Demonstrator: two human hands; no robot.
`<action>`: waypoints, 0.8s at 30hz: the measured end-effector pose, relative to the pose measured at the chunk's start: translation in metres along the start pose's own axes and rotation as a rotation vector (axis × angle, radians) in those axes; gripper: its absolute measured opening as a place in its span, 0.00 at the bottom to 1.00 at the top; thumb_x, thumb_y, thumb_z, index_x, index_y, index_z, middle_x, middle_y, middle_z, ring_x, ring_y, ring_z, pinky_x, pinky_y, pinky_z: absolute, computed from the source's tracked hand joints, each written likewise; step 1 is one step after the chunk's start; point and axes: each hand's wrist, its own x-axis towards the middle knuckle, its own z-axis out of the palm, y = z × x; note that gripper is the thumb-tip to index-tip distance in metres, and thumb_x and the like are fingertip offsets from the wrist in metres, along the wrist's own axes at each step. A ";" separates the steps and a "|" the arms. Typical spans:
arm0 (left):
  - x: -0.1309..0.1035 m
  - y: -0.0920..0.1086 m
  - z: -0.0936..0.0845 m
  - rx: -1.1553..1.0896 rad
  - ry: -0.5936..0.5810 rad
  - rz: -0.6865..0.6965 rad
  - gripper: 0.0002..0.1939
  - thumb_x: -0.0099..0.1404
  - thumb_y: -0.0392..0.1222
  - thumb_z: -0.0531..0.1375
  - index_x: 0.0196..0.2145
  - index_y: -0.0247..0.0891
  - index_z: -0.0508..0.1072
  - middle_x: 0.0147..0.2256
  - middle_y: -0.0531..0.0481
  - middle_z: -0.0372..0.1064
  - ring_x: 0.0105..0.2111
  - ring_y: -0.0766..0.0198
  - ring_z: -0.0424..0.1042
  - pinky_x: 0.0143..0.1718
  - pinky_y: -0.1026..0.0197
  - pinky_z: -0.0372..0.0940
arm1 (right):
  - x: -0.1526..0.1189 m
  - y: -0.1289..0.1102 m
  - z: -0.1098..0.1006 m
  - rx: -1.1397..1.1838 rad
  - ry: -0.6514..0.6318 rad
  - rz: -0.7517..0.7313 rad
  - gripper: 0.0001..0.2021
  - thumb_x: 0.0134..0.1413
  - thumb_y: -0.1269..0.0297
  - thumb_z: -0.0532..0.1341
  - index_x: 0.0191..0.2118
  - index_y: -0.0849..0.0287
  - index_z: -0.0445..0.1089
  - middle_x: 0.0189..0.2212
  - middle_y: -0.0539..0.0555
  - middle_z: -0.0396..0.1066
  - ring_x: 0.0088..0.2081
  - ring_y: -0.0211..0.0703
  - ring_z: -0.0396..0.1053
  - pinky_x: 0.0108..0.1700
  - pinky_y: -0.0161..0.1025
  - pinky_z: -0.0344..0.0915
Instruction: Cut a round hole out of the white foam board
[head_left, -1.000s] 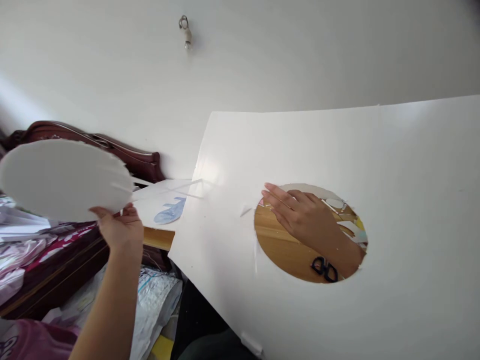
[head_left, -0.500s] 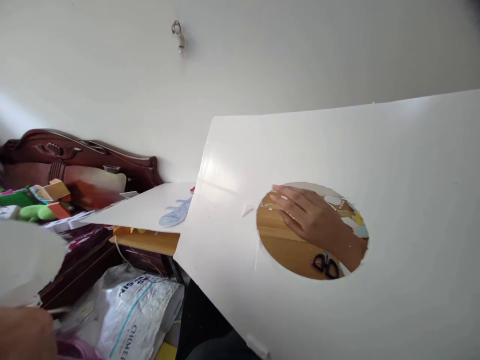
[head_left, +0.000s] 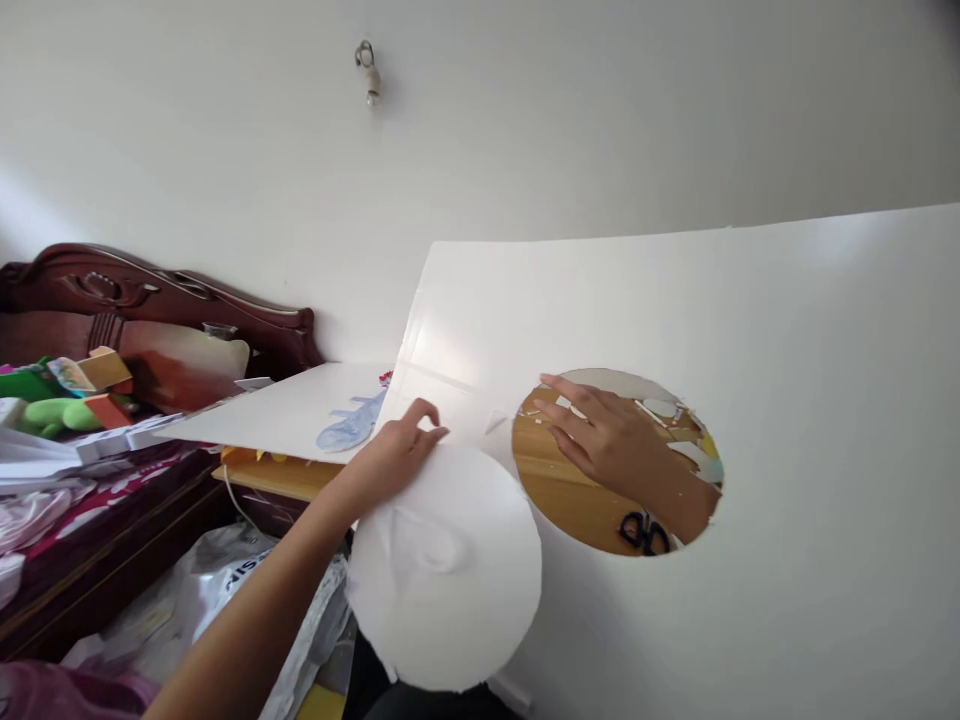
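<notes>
Head view: the white disc (head_left: 465, 610) sits in front of the lower left part of the big white board (head_left: 810, 400), below and slightly right of the left hand's (head_left: 390, 465) fingers. That hand meets its upper left rim; the thumb and forefinger are bent with a small gap between them, and whether the other fingers grip the rim cannot be told. The disc looks roughly round, with no clear long axis, and its face is towards the camera. The oval hole in the board lies up and to the right of it. The right hand (head_left: 607, 435), farther from the disc, shows through this hole, its fingers open and loosely spread, tips near the hole's left edge, above the counter (head_left: 547, 485) and the scissors (head_left: 643, 533).
</notes>
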 end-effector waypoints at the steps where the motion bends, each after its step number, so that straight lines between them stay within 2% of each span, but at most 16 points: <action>1: 0.007 0.004 0.012 0.089 -0.089 0.037 0.11 0.55 0.48 0.70 0.34 0.45 0.77 0.17 0.55 0.66 0.15 0.61 0.62 0.16 0.64 0.50 | 0.001 -0.001 0.001 0.004 -0.011 0.009 0.17 0.65 0.70 0.57 0.58 0.58 0.68 0.62 0.62 0.65 0.56 0.53 0.70 0.51 0.51 0.72; 2: 0.014 0.009 0.023 0.149 -0.143 0.084 0.12 0.53 0.49 0.71 0.33 0.45 0.76 0.18 0.54 0.67 0.16 0.61 0.62 0.17 0.64 0.49 | 0.001 -0.003 0.003 0.010 -0.022 0.018 0.17 0.65 0.69 0.57 0.58 0.57 0.68 0.63 0.61 0.64 0.56 0.53 0.70 0.51 0.52 0.73; 5: 0.036 0.022 0.048 0.288 -0.183 0.151 0.15 0.49 0.51 0.73 0.25 0.44 0.72 0.16 0.53 0.63 0.14 0.62 0.58 0.17 0.63 0.44 | 0.003 -0.005 0.007 0.024 -0.045 0.023 0.17 0.65 0.69 0.57 0.57 0.58 0.68 0.63 0.61 0.63 0.56 0.54 0.70 0.51 0.53 0.73; 7: 0.046 0.026 0.056 0.341 -0.191 0.178 0.16 0.52 0.52 0.70 0.21 0.44 0.68 0.14 0.54 0.59 0.12 0.64 0.53 0.17 0.62 0.42 | 0.004 -0.006 0.010 0.028 -0.053 0.011 0.17 0.65 0.69 0.57 0.57 0.58 0.68 0.63 0.61 0.64 0.57 0.55 0.69 0.52 0.54 0.73; 9: 0.050 0.027 0.056 0.337 -0.217 0.207 0.17 0.56 0.52 0.68 0.19 0.44 0.67 0.13 0.55 0.58 0.12 0.64 0.52 0.17 0.62 0.42 | 0.004 -0.007 0.011 0.032 -0.052 0.003 0.18 0.65 0.70 0.57 0.58 0.57 0.68 0.63 0.60 0.65 0.57 0.54 0.69 0.52 0.54 0.73; 14: 0.049 0.023 0.037 0.270 -0.286 0.234 0.15 0.59 0.53 0.66 0.20 0.45 0.70 0.15 0.54 0.62 0.14 0.63 0.60 0.18 0.62 0.51 | 0.004 -0.006 0.001 -0.017 -0.067 -0.017 0.20 0.65 0.71 0.56 0.60 0.55 0.66 0.65 0.55 0.63 0.59 0.55 0.68 0.54 0.56 0.71; 17: 0.050 0.019 0.024 0.033 -0.333 0.130 0.14 0.55 0.52 0.69 0.21 0.44 0.73 0.19 0.52 0.67 0.19 0.60 0.68 0.22 0.62 0.60 | 0.007 -0.005 -0.011 -0.082 -0.057 -0.014 0.22 0.64 0.72 0.56 0.62 0.53 0.65 0.65 0.52 0.64 0.59 0.56 0.67 0.56 0.57 0.68; 19: 0.052 0.015 0.016 -0.134 -0.346 0.032 0.13 0.52 0.50 0.71 0.21 0.42 0.74 0.20 0.51 0.69 0.21 0.60 0.68 0.23 0.62 0.62 | 0.011 -0.005 -0.019 -0.101 -0.029 -0.008 0.24 0.64 0.72 0.56 0.64 0.52 0.62 0.65 0.51 0.64 0.59 0.55 0.67 0.56 0.56 0.68; 22: 0.054 0.009 0.002 -0.263 -0.261 -0.022 0.13 0.50 0.47 0.73 0.22 0.40 0.74 0.21 0.49 0.69 0.20 0.60 0.68 0.21 0.62 0.62 | 0.017 -0.002 -0.027 -0.125 -0.018 0.004 0.28 0.64 0.73 0.55 0.68 0.52 0.56 0.65 0.52 0.63 0.58 0.54 0.68 0.55 0.54 0.68; 24: 0.056 0.004 -0.011 -0.387 -0.078 -0.012 0.13 0.51 0.43 0.73 0.23 0.38 0.73 0.20 0.51 0.67 0.17 0.63 0.66 0.18 0.63 0.59 | 0.019 0.004 -0.031 -0.135 -0.008 0.031 0.29 0.64 0.75 0.54 0.69 0.52 0.54 0.65 0.53 0.64 0.58 0.55 0.69 0.54 0.54 0.69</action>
